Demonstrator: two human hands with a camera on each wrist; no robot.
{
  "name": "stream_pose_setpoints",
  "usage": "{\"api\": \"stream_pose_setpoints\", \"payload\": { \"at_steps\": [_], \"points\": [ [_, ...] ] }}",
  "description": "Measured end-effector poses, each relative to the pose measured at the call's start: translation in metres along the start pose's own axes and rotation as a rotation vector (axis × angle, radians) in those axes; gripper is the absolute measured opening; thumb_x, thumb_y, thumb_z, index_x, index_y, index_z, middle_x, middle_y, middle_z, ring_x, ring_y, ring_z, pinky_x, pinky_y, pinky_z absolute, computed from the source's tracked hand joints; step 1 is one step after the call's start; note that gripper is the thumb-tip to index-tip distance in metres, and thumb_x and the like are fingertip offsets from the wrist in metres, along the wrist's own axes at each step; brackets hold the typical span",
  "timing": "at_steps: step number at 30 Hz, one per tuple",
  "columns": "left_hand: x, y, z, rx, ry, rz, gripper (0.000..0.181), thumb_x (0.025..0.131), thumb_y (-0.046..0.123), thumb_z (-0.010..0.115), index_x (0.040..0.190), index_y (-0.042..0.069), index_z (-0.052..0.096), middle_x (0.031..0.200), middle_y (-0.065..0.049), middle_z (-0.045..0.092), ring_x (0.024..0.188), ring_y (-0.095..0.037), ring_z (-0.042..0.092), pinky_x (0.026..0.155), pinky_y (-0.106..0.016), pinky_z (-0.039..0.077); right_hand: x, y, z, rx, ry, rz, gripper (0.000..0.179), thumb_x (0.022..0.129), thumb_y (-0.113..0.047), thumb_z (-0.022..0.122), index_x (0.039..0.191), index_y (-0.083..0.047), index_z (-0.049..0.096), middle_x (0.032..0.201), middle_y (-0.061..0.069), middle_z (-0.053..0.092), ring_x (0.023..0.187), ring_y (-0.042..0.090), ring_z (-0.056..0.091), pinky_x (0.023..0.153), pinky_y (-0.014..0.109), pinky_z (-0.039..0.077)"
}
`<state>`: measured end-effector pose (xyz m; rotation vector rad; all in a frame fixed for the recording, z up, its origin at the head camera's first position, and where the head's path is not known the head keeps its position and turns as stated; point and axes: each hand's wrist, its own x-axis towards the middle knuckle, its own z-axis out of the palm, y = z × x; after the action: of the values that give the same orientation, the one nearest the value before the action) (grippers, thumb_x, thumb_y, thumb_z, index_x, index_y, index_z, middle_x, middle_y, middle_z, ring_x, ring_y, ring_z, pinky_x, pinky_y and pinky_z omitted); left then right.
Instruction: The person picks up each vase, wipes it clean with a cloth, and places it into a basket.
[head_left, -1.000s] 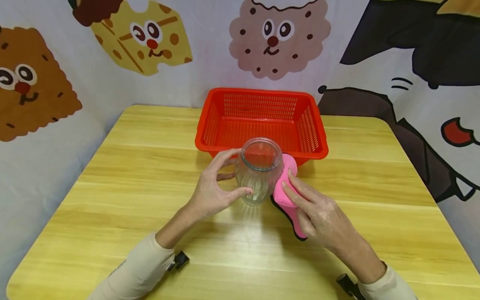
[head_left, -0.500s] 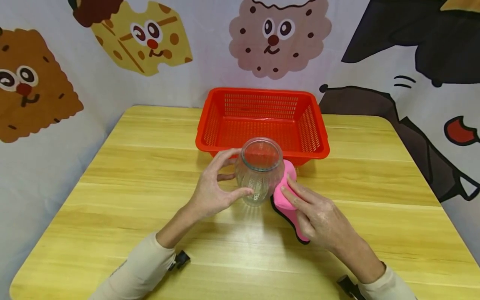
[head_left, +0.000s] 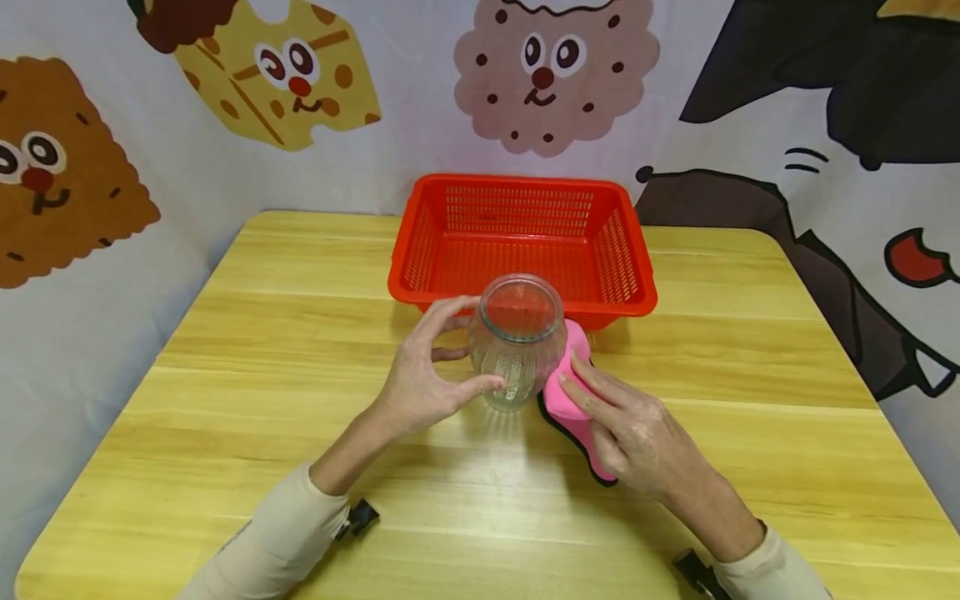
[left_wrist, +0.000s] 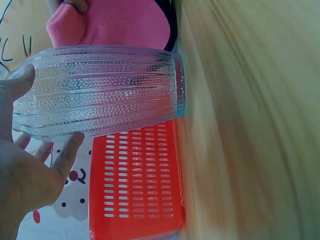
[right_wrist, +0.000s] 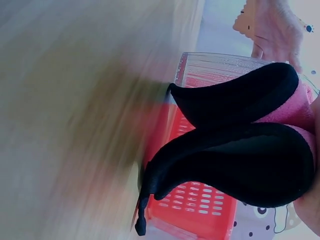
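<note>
A clear ribbed glass jar (head_left: pixel 517 367) with a wide round mouth stands upright on the table, just in front of the basket. My left hand (head_left: pixel 423 379) holds its left side between thumb and fingers; the left wrist view shows the jar's dotted ribs and base (left_wrist: pixel 110 90). In my right hand (head_left: pixel 637 425) I pinch a folded pink fleecy cloth (head_left: pixel 566 392) against the jar's right side. Black edging and a black underside (right_wrist: pixel 235 160) show on the cloth in the right wrist view, with a small black loop (right_wrist: pixel 141 215) at its end. My right fingertips are mostly hidden there.
A red plastic basket (head_left: pixel 522 308) with slotted walls stands behind the jar, close to it. The wooden table (head_left: pixel 225 375) has rounded back corners. A cartoon-printed cloth (head_left: pixel 420 100) hangs behind and beside it.
The pink cloth has slid slightly down and toward me along the jar's right side, mostly in the first half second. The jar and my left hand have barely moved.
</note>
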<state>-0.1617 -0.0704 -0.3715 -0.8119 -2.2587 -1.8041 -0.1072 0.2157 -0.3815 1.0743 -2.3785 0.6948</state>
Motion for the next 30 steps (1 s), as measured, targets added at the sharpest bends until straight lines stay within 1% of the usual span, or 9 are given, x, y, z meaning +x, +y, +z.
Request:
{"api": "stream_pose_setpoints", "payload": {
  "at_steps": [4,8,14,18,21,24,26,30],
  "points": [
    [0.0002,0.0003,0.0,0.004,0.0,-0.002,0.086,0.071,0.009,0.096,0.144,0.018,0.052,0.139,0.002,0.053,0.121,-0.021,0.058,0.084,-0.035,0.06,0.0001,0.0004,0.0007,-0.004,-0.001,-0.003,0.048,0.094,-0.008,0.038,0.13,0.001,0.068,0.14,0.019,0.058,0.113,0.038,0.065,0.097,0.038,0.053],
    [0.0006,0.0,0.0001,0.005,0.0,-0.001,0.087,0.07,0.009,0.096,0.144,0.017,0.052,0.14,0.002,0.053,0.121,-0.021,0.058,0.084,-0.035,0.06,0.0008,0.0002,0.0011,-0.009,-0.002,-0.008,0.047,0.096,-0.011,0.037,0.129,0.001,0.069,0.139,0.019,0.059,0.112,0.037,0.066,0.091,0.044,0.056],
    [0.0,-0.0001,0.0002,0.003,0.002,-0.005,0.087,0.07,0.008,0.096,0.144,0.017,0.051,0.139,0.002,0.052,0.121,-0.021,0.058,0.084,-0.035,0.06,0.0028,0.0013,0.0024,-0.004,0.005,-0.038,0.048,0.087,-0.003,0.044,0.126,0.003,0.07,0.138,0.019,0.06,0.112,0.037,0.066,0.085,0.049,0.058],
    [0.0002,0.0011,0.0006,0.003,-0.001,-0.015,0.087,0.07,0.008,0.096,0.145,0.017,0.051,0.14,0.002,0.052,0.122,-0.022,0.058,0.083,-0.035,0.06,0.0023,0.0029,0.0032,0.005,-0.014,-0.041,0.048,0.085,-0.002,0.044,0.125,0.004,0.07,0.136,0.021,0.061,0.112,0.038,0.066,0.082,0.051,0.058],
    [0.0002,0.0025,0.0007,0.0,-0.001,-0.024,0.087,0.07,0.008,0.096,0.144,0.018,0.051,0.139,0.003,0.052,0.122,-0.022,0.058,0.082,-0.033,0.06,0.002,0.0038,0.004,0.007,-0.024,-0.056,0.048,0.085,-0.002,0.045,0.125,0.004,0.07,0.135,0.022,0.062,0.111,0.038,0.066,0.078,0.051,0.059],
    [-0.0001,0.0032,0.0008,-0.005,0.001,-0.027,0.087,0.07,0.009,0.096,0.144,0.018,0.052,0.139,0.003,0.052,0.122,-0.021,0.058,0.081,-0.034,0.06,0.0024,0.0048,0.0043,0.007,-0.034,-0.083,0.049,0.081,0.001,0.048,0.124,0.006,0.07,0.133,0.024,0.062,0.109,0.039,0.067,0.072,0.047,0.061],
    [0.0,0.0031,0.0011,-0.006,0.005,-0.026,0.086,0.07,0.009,0.096,0.144,0.019,0.052,0.139,0.003,0.052,0.122,-0.021,0.058,0.081,-0.034,0.061,0.0024,0.0056,0.0039,0.004,-0.052,-0.087,0.049,0.079,0.003,0.05,0.123,0.006,0.07,0.132,0.025,0.062,0.108,0.039,0.067,0.069,0.045,0.061],
    [-0.0003,0.0029,0.0018,-0.007,0.011,-0.022,0.085,0.07,0.011,0.096,0.143,0.019,0.053,0.138,0.003,0.052,0.122,-0.021,0.058,0.081,-0.036,0.061,0.0017,0.0059,0.0026,-0.003,-0.113,-0.058,0.048,0.078,0.005,0.054,0.122,0.005,0.071,0.131,0.024,0.063,0.11,0.039,0.066,0.073,0.046,0.061]
  ]
}}
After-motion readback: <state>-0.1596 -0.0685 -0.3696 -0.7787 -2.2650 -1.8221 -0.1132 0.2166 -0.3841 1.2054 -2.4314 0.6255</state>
